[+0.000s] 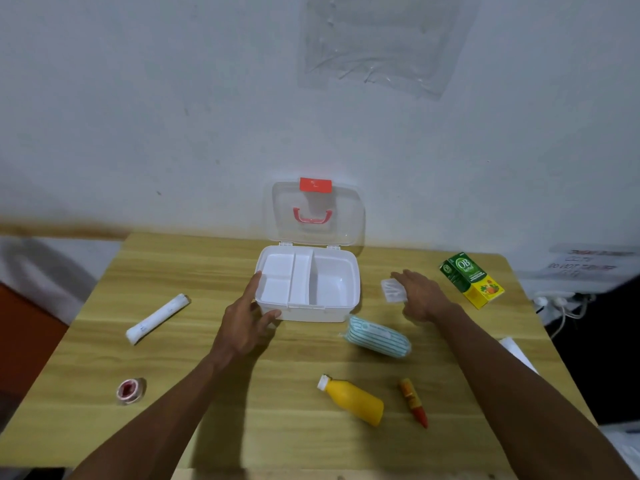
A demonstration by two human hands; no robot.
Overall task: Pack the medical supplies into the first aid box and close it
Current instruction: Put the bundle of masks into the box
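A white first aid box (351, 303) stands open at the back middle of the table, its clear lid (346, 220) upright against the wall. Its compartments hold nothing. My left hand (247, 318) grips the box's front left corner. My right hand (420, 296) rests over a small clear packet (391, 290) just right of the box, fingers spread and touching it. Loose on the table lie a striped teal pouch (378, 337), a yellow bottle (354, 399), a red and orange tube (414, 402), a green and yellow carton (471, 279), a white roll (157, 318) and a red tape reel (130, 390).
The wooden table (225, 403) stands against a white wall. A plastic sheet (381, 39) is stuck on the wall above. Cables and a power strip (557, 303) sit off the table's right edge, with a white paper (517, 353) at that edge.
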